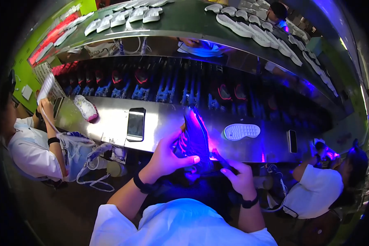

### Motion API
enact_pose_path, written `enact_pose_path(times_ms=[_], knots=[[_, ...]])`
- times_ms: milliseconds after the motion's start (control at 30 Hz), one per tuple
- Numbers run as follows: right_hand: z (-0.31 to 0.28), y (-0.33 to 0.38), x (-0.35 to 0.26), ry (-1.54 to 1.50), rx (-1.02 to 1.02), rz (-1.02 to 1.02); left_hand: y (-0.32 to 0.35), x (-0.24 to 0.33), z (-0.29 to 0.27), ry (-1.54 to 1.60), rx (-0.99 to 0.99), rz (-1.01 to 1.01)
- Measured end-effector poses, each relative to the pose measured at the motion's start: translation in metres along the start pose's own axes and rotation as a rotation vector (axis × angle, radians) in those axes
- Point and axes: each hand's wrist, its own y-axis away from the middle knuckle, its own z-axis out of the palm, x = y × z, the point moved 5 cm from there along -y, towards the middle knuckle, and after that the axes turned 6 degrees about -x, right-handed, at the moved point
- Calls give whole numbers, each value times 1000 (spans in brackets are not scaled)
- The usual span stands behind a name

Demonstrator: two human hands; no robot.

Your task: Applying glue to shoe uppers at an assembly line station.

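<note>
In the middle, a dark shoe upper [197,137] stands toe up, with bright pink glowing marks along its edges under violet light. My left hand [170,153] is closed around its left side, the thumb lying across the lower part. My right hand [241,178] grips a slim dark tool like a brush [221,159]. The tool's tip is at the shoe's lower right edge, and glare there hides whether they touch. On the metal bench [160,119], a white sole [242,131] lies to the right of the shoe.
A phone [136,124] and a pink-and-white shoe piece [86,108] lie on the bench at left; another phone [292,141] is at right. Behind runs a dark rack [151,88] with shoes, below a shelf [184,20] of white soles. Co-workers sit left [41,151] and right [315,190].
</note>
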Motion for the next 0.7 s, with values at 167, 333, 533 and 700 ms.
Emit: enact_pose_path(times_ms=[167, 333, 533, 700], knots=[[-10, 18, 25, -321, 85, 228, 7, 31, -16, -877, 107, 545], [-34, 4, -31, -232, 109, 8, 20, 43, -10, -1242, 65, 1025], [-48, -36, -101, -11, 117, -244, 24, 50, 5, -1296, 0, 1179], [-52, -60, -104, 21, 96, -244, 23, 53, 9, -1348, -56, 1204]])
